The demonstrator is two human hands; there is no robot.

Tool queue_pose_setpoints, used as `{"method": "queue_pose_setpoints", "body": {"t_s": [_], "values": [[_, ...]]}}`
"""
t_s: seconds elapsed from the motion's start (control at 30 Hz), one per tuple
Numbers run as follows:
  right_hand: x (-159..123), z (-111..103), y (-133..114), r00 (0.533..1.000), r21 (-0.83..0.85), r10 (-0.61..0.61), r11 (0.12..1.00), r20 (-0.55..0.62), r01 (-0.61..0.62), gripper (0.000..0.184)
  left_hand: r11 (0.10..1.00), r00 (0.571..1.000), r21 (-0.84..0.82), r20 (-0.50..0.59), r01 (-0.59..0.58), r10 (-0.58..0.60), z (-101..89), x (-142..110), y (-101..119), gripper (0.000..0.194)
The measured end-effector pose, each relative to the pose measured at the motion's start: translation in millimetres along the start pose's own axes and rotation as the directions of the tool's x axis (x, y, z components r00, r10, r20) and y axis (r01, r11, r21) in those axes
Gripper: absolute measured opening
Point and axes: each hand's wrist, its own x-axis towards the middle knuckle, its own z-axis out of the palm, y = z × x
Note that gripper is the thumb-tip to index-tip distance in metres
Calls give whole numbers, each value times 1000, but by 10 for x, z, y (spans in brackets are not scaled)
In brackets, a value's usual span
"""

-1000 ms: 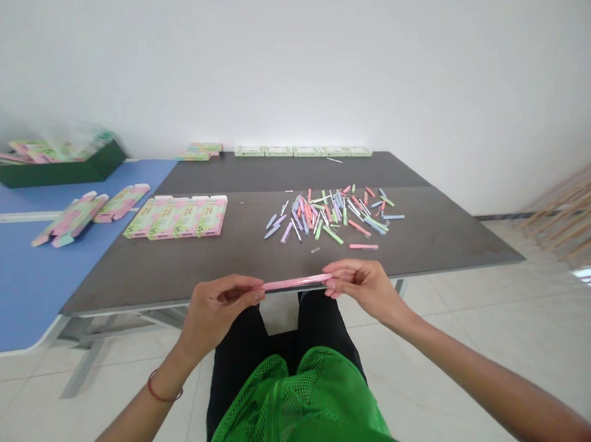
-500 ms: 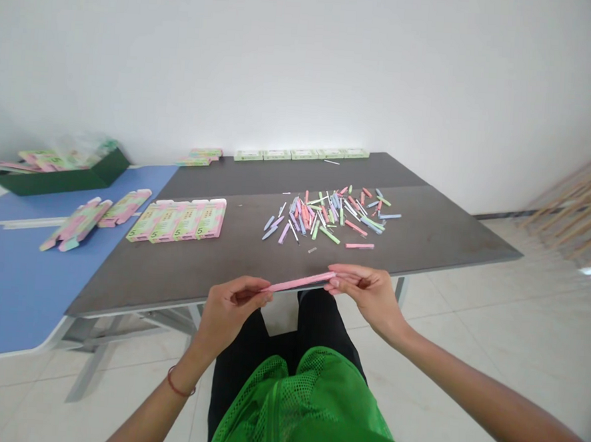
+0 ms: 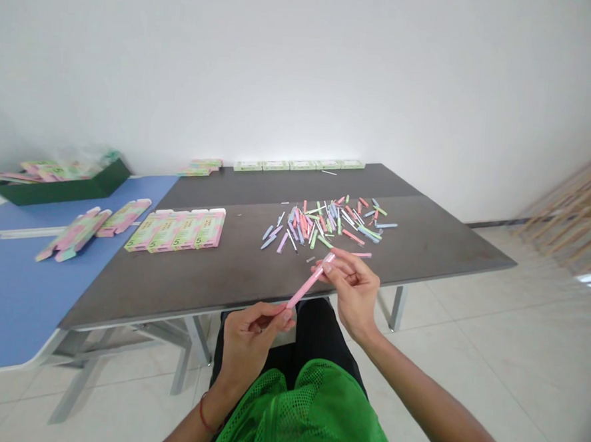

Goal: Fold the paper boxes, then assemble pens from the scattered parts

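Observation:
A slim pink pen [image 3: 305, 288] is held slantwise above the front edge of the dark table. My left hand [image 3: 252, 335] pinches its lower end between thumb and fingers. At the upper end, the fingers of my right hand [image 3: 355, 291] are closed round it, and they hide part of that tip. Just beyond my right hand lies a loose pile of pen parts [image 3: 320, 222] in pink, green, blue and purple, with thin white sticks among them. Another pink piece [image 3: 362, 255] rests behind the right hand.
Several pink-and-green boxes [image 3: 174, 232] stand in a row on the left of the dark table [image 3: 181, 287]. Flattened cartons [image 3: 77, 231] and a green tray [image 3: 62, 187] are on the blue table [image 3: 10, 297]. More boxes [image 3: 301, 165] line the wall.
The pen has swung from nearly level to a steeper slant, its right end now higher. My left hand has moved down and right, while the right hand has shifted slightly left.

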Motion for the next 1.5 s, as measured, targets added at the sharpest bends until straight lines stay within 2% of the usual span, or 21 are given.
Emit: {"method": "queue_pose_setpoints", "body": {"t_s": [0.17,0.27,0.37,0.47,0.57,0.67,0.8,1.07,1.13,1.27,1.37,1.43,1.5], "values": [[-32,69,25,1000,79,3,997,-8,-2,36,996,997,-44,-4,71,-71,51,-5,-87,17],[-12,163,-35,987,247,130,958,91,-149,28,987,991,-92,17,131,-130,113,12,-142,21],[54,225,-79,921,377,289,848,263,-373,30,980,986,-113,34,166,-163,156,24,-177,24],[116,236,-86,868,386,342,792,361,-473,37,976,981,-108,68,190,-183,183,-3,-190,25],[147,230,-93,823,396,384,739,418,-545,35,974,978,-113,93,198,-188,205,-53,-201,26],[158,240,-105,807,421,414,699,421,-578,35,977,979,-104,99,188,-178,216,-84,-220,24],[165,264,-104,800,414,450,690,397,-593,35,977,975,-91,130,194,-182,210,-87,-235,23],[358,176,-105,788,386,434,701,436,-599,32,945,938,-166,253,281,-235,144,10,-137,43],[432,146,-104,780,392,456,684,429,-615,31,955,946,-156,246,251,-209,108,47,-115,45],[523,124,-84,749,432,542,612,381,-662,29,988,957,-72,267,139,-115,24,87,-96,33],[541,131,-57,733,456,568,576,374,-679,30,997,952,20,294,77,-79,-18,91,-106,41],[541,140,-36,727,465,575,562,375,-684,30,996,961,82,269,42,-63,-23,90,-121,43],[536,148,-15,713,472,581,538,393,-699,29,992,971,123,238,5,-34,-12,91,-136,35]]}}
